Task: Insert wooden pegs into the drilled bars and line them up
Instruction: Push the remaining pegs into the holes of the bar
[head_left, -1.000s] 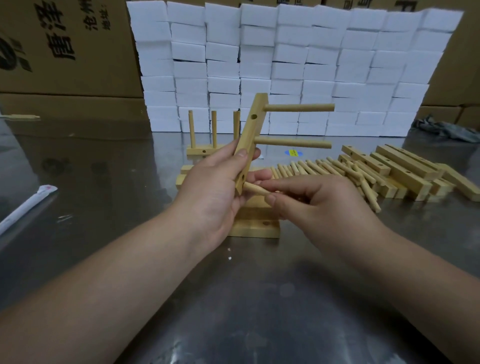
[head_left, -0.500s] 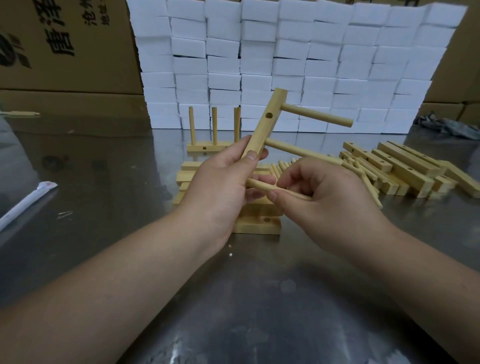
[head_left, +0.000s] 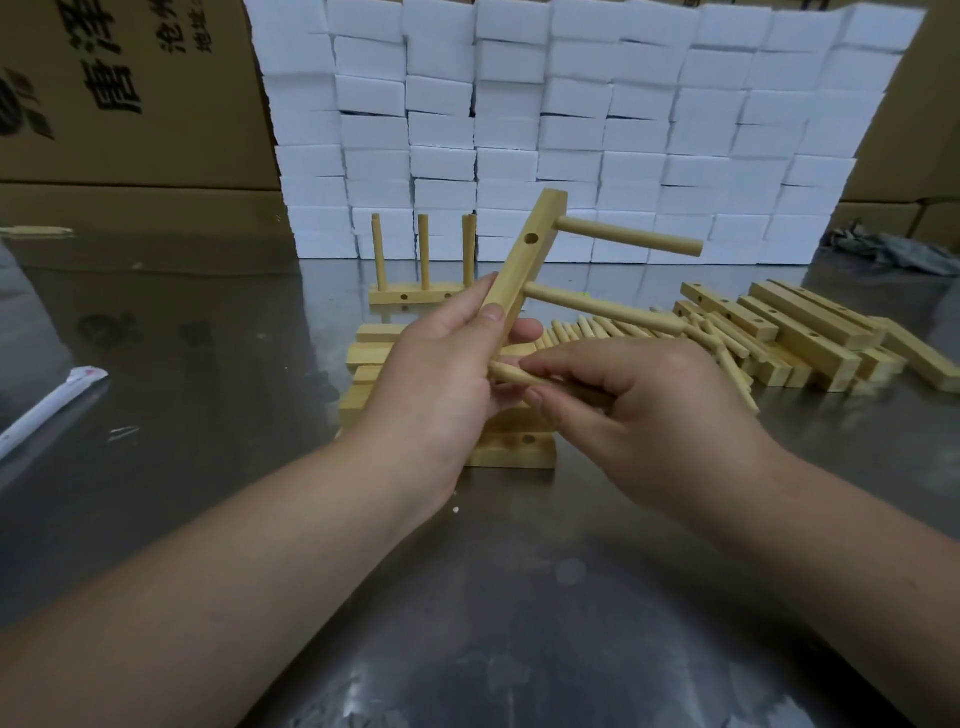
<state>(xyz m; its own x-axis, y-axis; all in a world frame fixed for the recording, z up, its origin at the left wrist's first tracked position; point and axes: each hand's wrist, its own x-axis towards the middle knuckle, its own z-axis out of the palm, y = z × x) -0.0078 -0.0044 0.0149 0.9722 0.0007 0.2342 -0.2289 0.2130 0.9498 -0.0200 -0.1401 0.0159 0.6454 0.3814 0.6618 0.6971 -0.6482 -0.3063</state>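
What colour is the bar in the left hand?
The bar is pale natural wood; head view.

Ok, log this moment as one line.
left hand: holds bar, two pegs in | right hand: pinches third peg at bar | seating: hidden

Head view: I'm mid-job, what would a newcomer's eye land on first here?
The drilled bar is held tilted at centre by the left hand, two pegs jutting to its right, while the right hand pinches a third peg near its lower end. Behind stands a wall of white blocks, with a finished three-peg bar upright in front of it. Loose bars lie piled at the right.
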